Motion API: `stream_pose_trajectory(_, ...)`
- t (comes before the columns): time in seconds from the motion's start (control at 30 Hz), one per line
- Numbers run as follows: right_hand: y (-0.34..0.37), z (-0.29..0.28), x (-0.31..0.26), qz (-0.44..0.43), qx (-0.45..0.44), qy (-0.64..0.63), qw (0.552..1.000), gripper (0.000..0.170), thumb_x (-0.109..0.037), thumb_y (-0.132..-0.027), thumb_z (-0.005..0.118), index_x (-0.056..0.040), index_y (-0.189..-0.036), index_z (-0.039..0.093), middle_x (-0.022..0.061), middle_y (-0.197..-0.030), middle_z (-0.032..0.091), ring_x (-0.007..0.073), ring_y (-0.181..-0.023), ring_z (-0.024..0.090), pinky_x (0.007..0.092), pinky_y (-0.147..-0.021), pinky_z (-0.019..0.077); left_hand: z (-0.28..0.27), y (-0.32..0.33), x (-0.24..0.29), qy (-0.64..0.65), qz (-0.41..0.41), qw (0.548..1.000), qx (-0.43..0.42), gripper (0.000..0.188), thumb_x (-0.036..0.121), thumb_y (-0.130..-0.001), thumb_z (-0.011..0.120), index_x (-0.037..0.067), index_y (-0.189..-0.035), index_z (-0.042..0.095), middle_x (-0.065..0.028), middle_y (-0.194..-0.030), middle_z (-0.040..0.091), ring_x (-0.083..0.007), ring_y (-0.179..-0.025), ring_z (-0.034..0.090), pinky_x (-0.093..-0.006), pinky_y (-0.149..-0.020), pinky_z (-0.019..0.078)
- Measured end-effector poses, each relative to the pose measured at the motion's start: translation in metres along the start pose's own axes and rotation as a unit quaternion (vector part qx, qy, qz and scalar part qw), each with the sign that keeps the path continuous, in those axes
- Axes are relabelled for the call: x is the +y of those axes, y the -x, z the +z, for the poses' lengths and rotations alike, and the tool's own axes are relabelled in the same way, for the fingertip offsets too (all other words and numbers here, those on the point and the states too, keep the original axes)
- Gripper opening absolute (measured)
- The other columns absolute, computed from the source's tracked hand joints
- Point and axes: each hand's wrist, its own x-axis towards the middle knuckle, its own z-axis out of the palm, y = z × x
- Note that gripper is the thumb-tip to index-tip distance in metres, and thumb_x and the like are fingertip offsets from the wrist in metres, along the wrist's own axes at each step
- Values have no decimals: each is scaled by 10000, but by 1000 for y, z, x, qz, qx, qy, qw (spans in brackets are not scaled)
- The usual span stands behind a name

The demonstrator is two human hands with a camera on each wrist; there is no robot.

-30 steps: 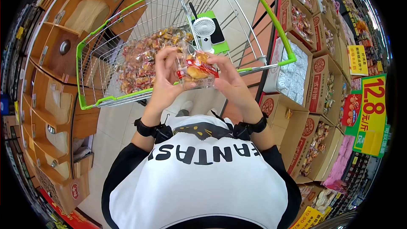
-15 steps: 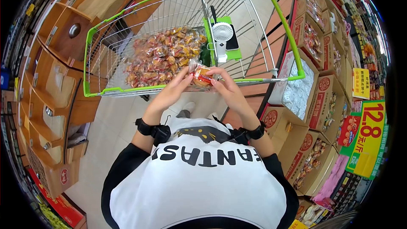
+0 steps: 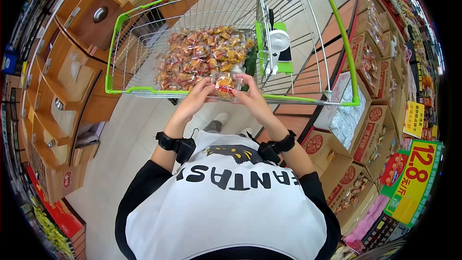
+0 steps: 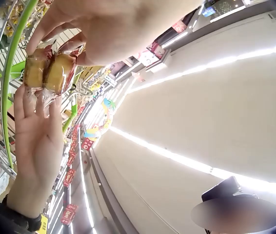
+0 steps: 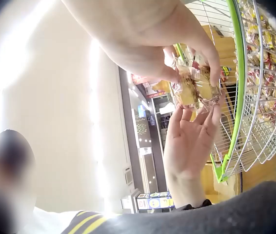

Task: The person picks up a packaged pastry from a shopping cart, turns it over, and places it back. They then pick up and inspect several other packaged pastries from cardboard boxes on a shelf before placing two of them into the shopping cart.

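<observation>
Two small golden pastries in clear wrappers with red print (image 4: 48,73) lie side by side between my hands. My left hand (image 3: 194,102) pinches them from one side, thumb and fingers at the wrapper. From the other side, my right hand (image 3: 253,103) grips the same wrapped pastries (image 5: 196,87) with its fingertips. They overlap the near rim of a shopping cart (image 3: 139,89) in the head view. Just beyond, a large heap of similar wrapped pastries (image 3: 202,55) fills part of the cart.
A white handheld fan (image 3: 279,41) and a dark phone-like slab sit at the cart's right part. Wooden display shelves (image 3: 79,29) curve along the left. Open cartons of packaged goods (image 3: 373,125) line the right, with a yellow price sign (image 3: 416,178) beside them.
The held pastries have come lower and nearer the cart's rim, both hands still on them. The cart has shifted rightward and the surroundings have swung round in the head view.
</observation>
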Motion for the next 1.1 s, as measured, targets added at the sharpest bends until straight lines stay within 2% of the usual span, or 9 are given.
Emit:
stream_pose_trajectory(0.2, -24, 18, 22, 34, -25, 52, 998, 394, -112, -826, 515, -91, -1178, 341, 135, -1182, 285, 205, -971, 508, 305, -721, 506, -22, 2, -6, 24, -17, 998, 52, 251, 186, -877, 394, 44, -1078, 443, -69, -992, 515, -139, -893, 523, -291, -759, 480)
stream_pose_trajectory(0.43, -55, 40, 23, 26, -70, 51, 996, 394, -119, -822, 524, -80, -1173, 350, 115, -1127, 338, 194, -902, 538, 285, -689, 501, -53, -1, -5, 50, -33, 991, 118, 247, 222, -868, 430, 50, -1043, 458, -59, -938, 514, -165, -851, 534, -297, -729, 487)
stream_pose_trajectory(0.5, -61, 41, 15, 13, -79, 43, 996, 395, -106, -814, 531, -80, -1168, 357, 119, -1104, 346, 189, -864, 552, 288, -650, 508, -61, -4, -3, 75, 15, 984, 160, 257, 243, -865, 444, 45, -1026, 470, -61, -902, 508, -182, -832, 538, -303, -734, 483)
stream_pose_trajectory(0.57, -60, 46, -7, 87, -116, -55, 988, 476, -121, -826, 521, -123, -1249, 302, 140, -1236, 342, 204, -945, 531, 283, -817, 426, -71, -6, 4, 69, 25, 986, 153, 324, 249, -876, 416, 12, -1096, 442, -115, -1005, 522, -195, -880, 549, -295, -752, 469)
stream_pose_trajectory(0.7, -66, 41, 3, -32, -122, 28, 992, 594, -132, -834, 503, -152, -1332, 180, 151, -1215, 392, 218, -1046, 476, 295, -853, 386, -80, -9, 11, 125, 116, 973, 153, 357, 235, -887, 384, 7, -1161, 406, -155, -1077, 491, -253, -988, 516, -308, -816, 436)
stream_pose_trajectory(0.77, -71, 26, 26, -35, -110, 47, 992, 606, -142, -817, 521, -124, -1326, 192, 147, -1252, 330, 237, -1087, 445, 306, -813, 412, -87, -15, 2, 56, 92, 952, 286, 362, 215, -883, 380, 24, -1190, 395, -142, -1104, 480, -253, -971, 523, -300, -819, 425)
stream_pose_trajectory(0.83, -71, 12, 34, -40, -97, 65, 992, 620, -152, -800, 540, -97, -1319, 205, 143, -1290, 268, 257, -1128, 415, 316, -774, 437, -105, -22, -17, 6, 75, 956, 282, 345, 202, -875, 383, 30, -1172, 413, -126, -1112, 477, -234, -954, 528, -289, -806, 425)
stream_pose_trajectory(0.9, -62, -2, 36, 13, -84, 93, 992, 526, -139, -802, 520, -89, -1280, 306, 132, -1273, 290, 221, -1066, 466, 297, -786, 424, -108, -24, -21, -45, 58, 958, 276, 330, 189, -867, 387, 35, -1155, 431, -110, -1120, 474, -215, -937, 534, -278, -793, 425)
stream_pose_trajectory(1.1, -30, -33, 36, -28, -34, 119, 992, 351, -120, -810, 493, -87, -1158, 467, 99, -1146, 380, 137, -871, 532, 248, -752, 416, -76, -16, -7, -38, 15, 989, 141, 245, 167, -848, 402, 35, -1020, 515, -58, -953, 555, -139, -822, 556, -253, -712, 436)
